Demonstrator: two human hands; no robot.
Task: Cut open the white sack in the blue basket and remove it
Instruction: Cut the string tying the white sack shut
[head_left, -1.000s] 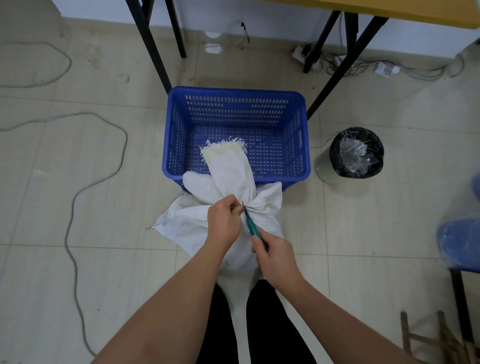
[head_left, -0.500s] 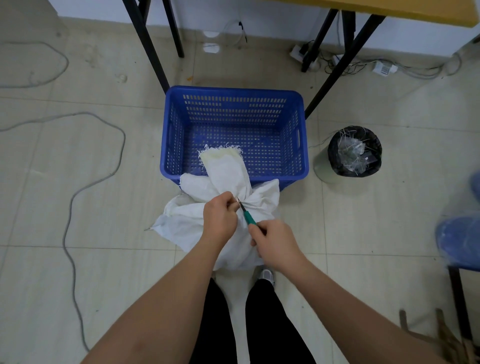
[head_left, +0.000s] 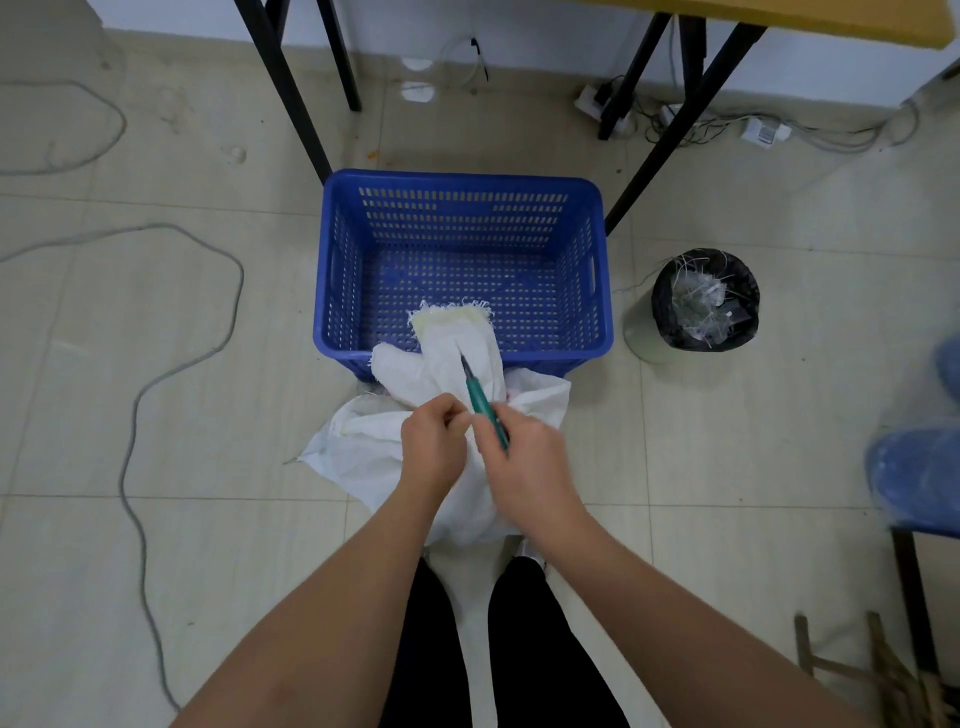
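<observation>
The tiled floor (head_left: 156, 519) is lying open on both sides of the person, with a grey cable (head_left: 135, 415) looping across it to the left and well apart from the work. Black table legs (head_left: 291, 93) are standing behind the blue basket (head_left: 462, 182), one slanted leg coming down close to its far right corner. The basket is sitting on the floor straight ahead, its perforated walls bare and most of its bottom showing. The white sack (head_left: 363, 447) is draping over the basket's near rim: its frayed, gathered top is lying inside, against the near wall, while the bulk is spreading on the floor in front, reaching back to the person's dark trouser legs (head_left: 431, 649). A small black-lined waste bin (head_left: 705, 299) holding pale scraps is standing just right of the basket, apart from it. A blurred blue shape is showing at the right edge.

Both forearms are stretching forward and converging over the sack. The left hand (head_left: 434, 441) is curling knuckles-up, its grip pinched together on the bunched neck of the sack. The right hand (head_left: 524, 457), just beside it and nearly touching, is holding a green-handled cutter (head_left: 480, 397), grip clamped around the handle, with the dark blade pointing away over the sack's neck toward the basket.
</observation>
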